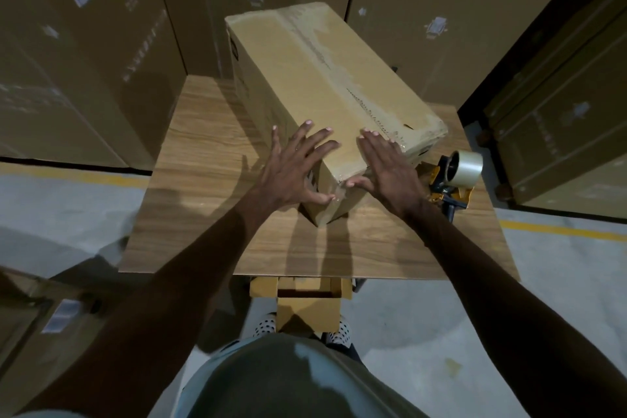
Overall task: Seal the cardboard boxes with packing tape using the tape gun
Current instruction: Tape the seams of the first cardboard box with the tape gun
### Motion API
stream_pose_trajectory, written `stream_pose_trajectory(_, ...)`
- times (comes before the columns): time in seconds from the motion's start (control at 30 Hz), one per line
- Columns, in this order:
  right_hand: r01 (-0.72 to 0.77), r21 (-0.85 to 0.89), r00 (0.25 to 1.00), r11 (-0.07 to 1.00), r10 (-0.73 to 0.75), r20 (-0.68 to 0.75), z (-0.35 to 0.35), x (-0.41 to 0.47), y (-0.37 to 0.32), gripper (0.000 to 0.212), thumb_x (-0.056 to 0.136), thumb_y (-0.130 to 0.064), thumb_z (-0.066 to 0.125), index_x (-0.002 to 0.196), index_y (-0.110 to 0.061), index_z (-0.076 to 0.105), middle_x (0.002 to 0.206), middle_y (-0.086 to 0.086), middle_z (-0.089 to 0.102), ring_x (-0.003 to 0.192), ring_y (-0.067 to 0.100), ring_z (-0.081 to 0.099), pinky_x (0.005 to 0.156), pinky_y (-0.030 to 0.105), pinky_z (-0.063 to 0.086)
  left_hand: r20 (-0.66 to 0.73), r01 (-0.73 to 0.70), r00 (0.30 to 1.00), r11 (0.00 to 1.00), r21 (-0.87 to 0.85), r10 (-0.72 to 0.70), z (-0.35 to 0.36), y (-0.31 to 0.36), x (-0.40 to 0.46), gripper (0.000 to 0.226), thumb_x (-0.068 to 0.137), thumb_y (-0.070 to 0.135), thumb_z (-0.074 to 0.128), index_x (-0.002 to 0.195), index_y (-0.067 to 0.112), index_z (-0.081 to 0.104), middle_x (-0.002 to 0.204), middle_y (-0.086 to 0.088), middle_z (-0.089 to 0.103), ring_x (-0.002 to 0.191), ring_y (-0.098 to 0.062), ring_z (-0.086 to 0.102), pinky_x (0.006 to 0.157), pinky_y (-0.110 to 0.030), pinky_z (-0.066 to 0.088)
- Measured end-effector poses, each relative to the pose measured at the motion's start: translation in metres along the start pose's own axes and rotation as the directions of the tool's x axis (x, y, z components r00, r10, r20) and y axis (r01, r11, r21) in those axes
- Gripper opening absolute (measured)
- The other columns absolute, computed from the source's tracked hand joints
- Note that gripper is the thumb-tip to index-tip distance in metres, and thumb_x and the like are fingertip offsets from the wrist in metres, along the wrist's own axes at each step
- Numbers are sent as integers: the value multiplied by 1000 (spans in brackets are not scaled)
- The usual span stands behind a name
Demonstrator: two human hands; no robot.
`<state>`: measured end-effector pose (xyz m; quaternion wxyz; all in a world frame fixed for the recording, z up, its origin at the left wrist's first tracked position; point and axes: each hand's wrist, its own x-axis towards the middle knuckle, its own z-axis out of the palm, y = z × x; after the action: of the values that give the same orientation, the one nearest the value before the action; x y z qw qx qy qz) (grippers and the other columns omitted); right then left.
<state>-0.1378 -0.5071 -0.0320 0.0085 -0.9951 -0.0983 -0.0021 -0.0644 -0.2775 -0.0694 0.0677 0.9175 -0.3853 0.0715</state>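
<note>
The right hand (390, 170) covers the near end of the tape seam on the cardboard box (315, 78). Right of the box, the tape gun (453, 180) is partly hidden behind that wrist. Print on the box's side is unreadable.

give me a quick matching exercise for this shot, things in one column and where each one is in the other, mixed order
Things:
1. left hand
2. right hand
3. tape gun
4. cardboard box

Places:
A. lying on the table to the right of the box
B. flat on the box's taped top, near end
C. standing on the wooden table
D. spread over the box's near left edge

Pairs: 1-D, 2-B, 3-A, 4-C
</note>
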Motion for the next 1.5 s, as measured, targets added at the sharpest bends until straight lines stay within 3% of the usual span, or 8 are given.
stream_pose_trajectory(0.13, 72, -17, 997, 997, -71, 38, 1, 1, 14, 97, 92, -79, 26, 161, -12, 11, 169, 11, 5, 155, 26, 6, 126, 49, 10, 66, -31, 997, 999, -38, 33, -8, -5, 0, 112, 72, 85, 57, 160, 36, 8, 169, 7, -3, 155, -23, -11, 112, -76, -1)
stream_pose_trajectory(0.23, 88, 69, 995, 994, -90, 30, -5, 0, 19, 105, 86, -87, 25, 162, -16, 9, 170, 6, 1, 156, 20, 4, 124, 42, 3, 108, -80, 991, 996, -36, 83, -14, -14, 0, 111, 75, 85, 56, 160, 37, 2, 169, 7, -8, 154, -22, -14, 112, -73, -4)
stream_pose_trajectory(0.47, -21, 85, 986, 996, 35, -164, 10, 1, -7, 111, 82, -91, 28, 156, -9, 34, 165, 13, 27, 151, 28, 27, 123, 48, 13, 55, -153, 986, 985, -80, 158, -12, -25, 3, 102, 79, 77, 59, 160, 37, 10, 169, 7, 2, 156, -22, -4, 115, -74, 6)
stream_pose_trajectory(0.67, 2, 21, 982, 1000, 1, -189, 18, 4, -1, 108, 84, -89, 33, 151, -5, 40, 161, 18, 34, 147, 32, 34, 120, 52, 22, 38, -178, 983, 980, -91, 182, -20, -21, 7, 108, 73, 95, 35, 160, 34, 15, 169, 4, 7, 156, -19, 0, 116, -65, -7)
stream_pose_trajectory(0.83, 37, -67, 989, 997, -46, -142, 18, 3, 4, 106, 87, -85, 31, 154, -3, 33, 162, 20, 30, 149, 34, 32, 120, 55, 26, 2, -117, 993, 988, -99, 118, -20, -2, 6, 120, 67, 101, 21, 160, 24, 22, 169, -2, 12, 155, -18, 7, 120, -66, 1)
stream_pose_trajectory(1.0, 193, -64, 977, 979, -197, -77, 1, 4, 29, 99, 90, -81, 29, 158, -9, 26, 165, 15, 23, 151, 31, 28, 121, 53, 27, 56, -65, 996, 998, -8, 65, -25, 3, 5, 125, 63, 101, 4, 161, 25, 13, 169, -1, 3, 156, -17, 4, 120, -64, -6)
stream_pose_trajectory(1.13, 128, 69, 985, 989, -119, -121, -9, 9, 45, 99, 88, -81, 35, 157, -10, 31, 163, 12, 31, 149, 27, 30, 120, 41, 18, 13, -50, 999, 997, 61, 49, -20, 4, 2, 112, 72, 96, 12, 161, 27, 14, 169, -1, 5, 155, -17, 8, 119, -67, -2)
stream_pose_trajectory(1.5, 204, 15, 977, 979, -202, -73, -7, 8, 57, 95, 92, -76, 30, 155, -5, 33, 162, 17, 31, 149, 31, 32, 119, 49, 28, -5, 65, 998, 990, 127, -65, -6, 18, -1, 114, 71, 92, 43, 160, 26, 15, 169, -2, 5, 155, -22, 4, 108, -81, 11)
